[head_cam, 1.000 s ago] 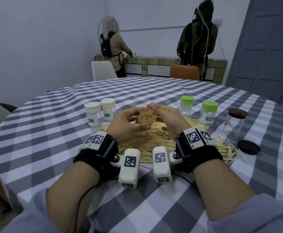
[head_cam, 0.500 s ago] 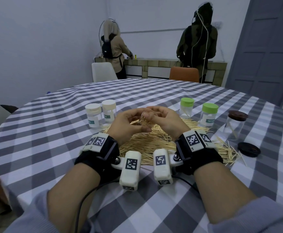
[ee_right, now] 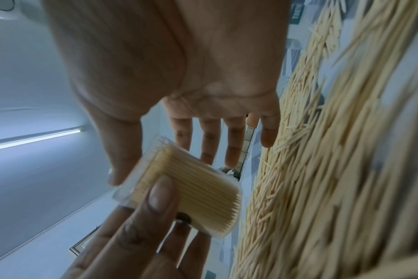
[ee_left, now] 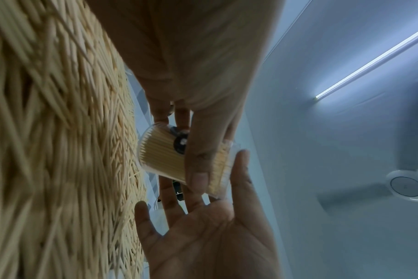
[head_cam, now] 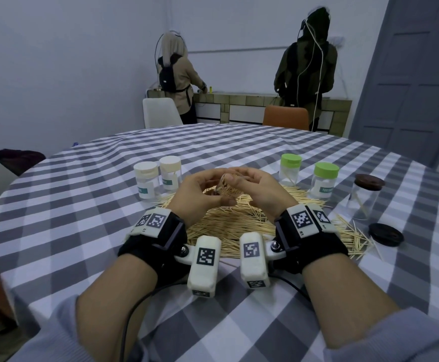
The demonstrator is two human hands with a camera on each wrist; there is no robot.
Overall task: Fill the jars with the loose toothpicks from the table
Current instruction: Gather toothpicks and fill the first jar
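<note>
Toothpicks pack the clear jar (head_cam: 227, 189), held tipped above the loose pile (head_cam: 228, 226) on the surface. The left hand (head_cam: 200, 194) grips its side, thumb across; the right hand (head_cam: 261, 190), fingers spread, covers the open mouth facing right.

Dim, cool, bluish light throughout the head view; soft, faint shadows under the wrists on the checked tabletop (head_cam: 87, 205), no hard glare. Strongly bowed at the edges: door frame at right leaning, tabletop rim curved. Sharp in the centre, softer toward the lower corners. Lit in both wrist views by a bright ceiling tube light (ee_left: 370, 62), blown out to white with a pale halo. Heavily smeared toothpick pile (ee_left: 48, 132) at left of the left wrist view and at right of the right wrist view; near palms out of focus, shaded brown.
</note>
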